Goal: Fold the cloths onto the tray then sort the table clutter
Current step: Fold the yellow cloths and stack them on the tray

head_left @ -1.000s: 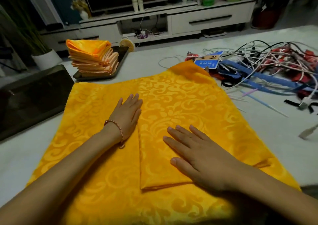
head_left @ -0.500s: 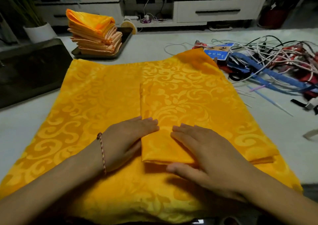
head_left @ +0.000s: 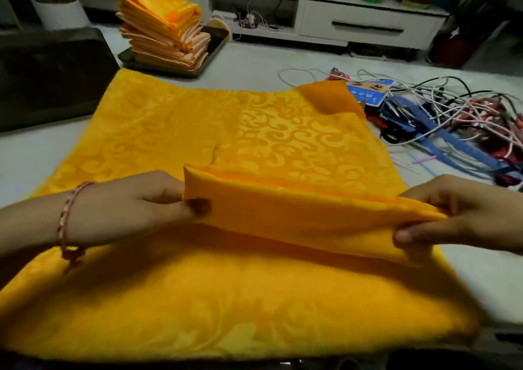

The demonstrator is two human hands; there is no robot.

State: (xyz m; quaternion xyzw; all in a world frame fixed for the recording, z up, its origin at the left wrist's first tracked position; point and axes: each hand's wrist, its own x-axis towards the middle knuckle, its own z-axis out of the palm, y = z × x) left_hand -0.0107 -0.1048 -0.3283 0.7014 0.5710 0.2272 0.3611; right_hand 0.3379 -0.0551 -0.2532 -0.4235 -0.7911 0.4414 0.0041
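Since 0.5 s ago the 2 hands have stopped pressing flat and raised the near edge of the folded cloth [head_left: 297, 214]. The left hand [head_left: 135, 208] pinches its left end and the right hand [head_left: 452, 216] pinches its right end, fingers curled round the fabric. It lies on a spread cloth [head_left: 198, 299] at the near edge of the table [head_left: 254, 61]. Toward the far left corner, a stack of folded cloths [head_left: 161, 35] sits on the tray [head_left: 218, 44]. Tangled cables [head_left: 452, 106] lie by the right edge.

Left grip [head_left: 135, 205], right grip [head_left: 464, 214] pinch cloth [head_left: 297, 216] ends, thumbs nearside, wrists apart.
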